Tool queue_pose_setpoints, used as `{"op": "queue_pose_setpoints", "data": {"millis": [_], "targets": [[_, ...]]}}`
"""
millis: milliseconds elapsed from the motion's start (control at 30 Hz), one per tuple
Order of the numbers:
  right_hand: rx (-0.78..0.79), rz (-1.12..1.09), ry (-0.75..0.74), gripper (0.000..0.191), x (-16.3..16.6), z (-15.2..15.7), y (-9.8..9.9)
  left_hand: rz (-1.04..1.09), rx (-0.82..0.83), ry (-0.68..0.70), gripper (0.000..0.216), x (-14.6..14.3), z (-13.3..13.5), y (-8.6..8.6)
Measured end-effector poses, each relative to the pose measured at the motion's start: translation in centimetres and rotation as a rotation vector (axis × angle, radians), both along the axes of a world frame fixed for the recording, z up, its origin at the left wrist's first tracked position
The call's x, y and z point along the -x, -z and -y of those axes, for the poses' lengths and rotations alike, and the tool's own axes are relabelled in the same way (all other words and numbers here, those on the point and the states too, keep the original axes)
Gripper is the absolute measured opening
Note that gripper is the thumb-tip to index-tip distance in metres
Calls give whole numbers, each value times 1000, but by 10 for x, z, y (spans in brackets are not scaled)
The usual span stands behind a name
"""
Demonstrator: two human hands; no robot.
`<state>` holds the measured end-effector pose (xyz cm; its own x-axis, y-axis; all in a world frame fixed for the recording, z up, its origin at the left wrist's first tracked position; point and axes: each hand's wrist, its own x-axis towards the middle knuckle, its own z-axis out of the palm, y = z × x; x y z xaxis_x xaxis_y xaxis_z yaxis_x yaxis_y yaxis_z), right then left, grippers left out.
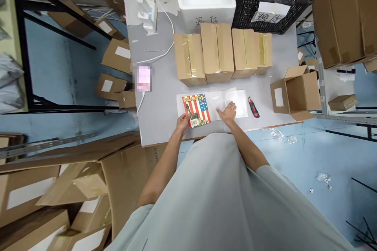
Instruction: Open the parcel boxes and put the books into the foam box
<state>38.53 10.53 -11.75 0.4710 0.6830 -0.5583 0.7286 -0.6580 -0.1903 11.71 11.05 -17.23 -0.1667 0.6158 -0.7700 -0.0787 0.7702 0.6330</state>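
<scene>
A colourful book with red-and-white stripes, a starred blue patch and a statue on its cover lies near the table's front edge. My left hand grips its lower left edge, the thumb on the cover and the other fingers partly hidden. Beneath the book stretches a white sheet, partly see-through. My right hand rests on that sheet to the right of the book, fingers spread, holding nothing. Beyond it, a red-and-black utility knife lies on the table.
Several taped cardboard boxes stand in a row behind the book. An open carton sits at the right. Further back are a white bin and black crates. A power strip, cable and phone occupy the left.
</scene>
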Motion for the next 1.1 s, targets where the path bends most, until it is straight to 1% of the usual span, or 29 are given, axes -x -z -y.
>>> {"op": "queue_pose_setpoints", "data": {"millis": [33,133,167,200,267,333,433,600,700,767,800,867,933,1000,1033,1100], "targets": [[-7,22,5,92,6,0,4,-3,6,6,28,1,1,2],[-29,37,-10,48,9,1,10,4,6,33,29,5,2,5],[-29,28,-13,38,8,1,9,7,3,45,30,6,2,5],[-28,20,-13,33,5,0,7,7,-1,57,31,8,1,5],[-38,23,1,31,-5,0,0,1,-8,86,32,10,0,5],[-107,59,62,34,-20,2,-14,-10,-15,121,31,11,-1,5],[-323,154,220,37,-51,14,-43,-31,-23,183,30,5,-2,5],[-678,254,500,20,-105,52,-98,-122,-36,271,25,-14,-5,3],[-921,282,664,12,-124,70,-124,-197,-75,313,34,-25,-9,-6],[-1026,167,684,14,-127,75,-136,-238,-120,331,47,-36,-11,-19],[-1056,60,661,17,-126,75,-140,-247,-163,344,55,-45,-11,-29],[-1081,-211,573,25,-121,73,-147,-204,-298,392,71,-69,-10,-55],[-1057,-490,477,33,-116,71,-152,-21,-468,492,81,-101,-8,-86],[-990,-724,420,40,-117,72,-155,164,-581,577,85,-138,-9,-118],[-951,-815,412,43,-120,73,-156,246,-606,607,88,-156,-9,-132],[-899,-940,420,48,-133,76,-156,393,-598,659,93,-192,-11,-155]]}}
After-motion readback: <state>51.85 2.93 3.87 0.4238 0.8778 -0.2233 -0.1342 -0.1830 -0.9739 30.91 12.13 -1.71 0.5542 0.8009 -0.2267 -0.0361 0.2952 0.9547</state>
